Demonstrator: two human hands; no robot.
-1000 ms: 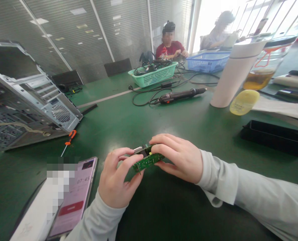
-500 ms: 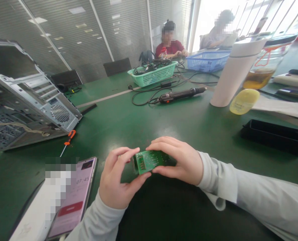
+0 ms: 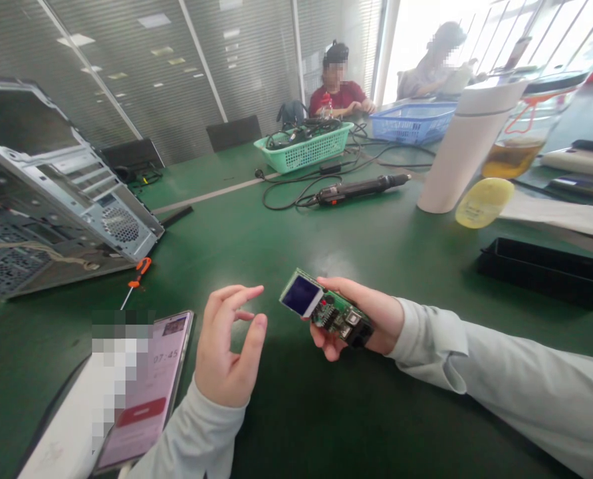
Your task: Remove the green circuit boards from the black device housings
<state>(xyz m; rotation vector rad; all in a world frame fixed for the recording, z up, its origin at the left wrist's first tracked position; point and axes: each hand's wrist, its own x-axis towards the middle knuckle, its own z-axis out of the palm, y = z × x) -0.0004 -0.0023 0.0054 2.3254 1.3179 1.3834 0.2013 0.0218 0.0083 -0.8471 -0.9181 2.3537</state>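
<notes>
Tumbler (image 3: 459,156) beyond circuit board (image 3: 330,313) overlaps jar (image 3: 516,156), seemingly glass.

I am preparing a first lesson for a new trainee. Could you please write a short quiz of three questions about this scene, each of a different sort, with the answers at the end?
1. Which thing does the right grip hold?
A) an orange-handled screwdriver
B) a circuit board with a small screen
C) a phone

2. True or false: the left grip is touching the circuit board.

3. Fill in the colour: the dark cables are heaped in the ____ basket.

Key:
1. B
2. False; the left grip is open, with a gap between its fingers and the board.
3. green
</notes>
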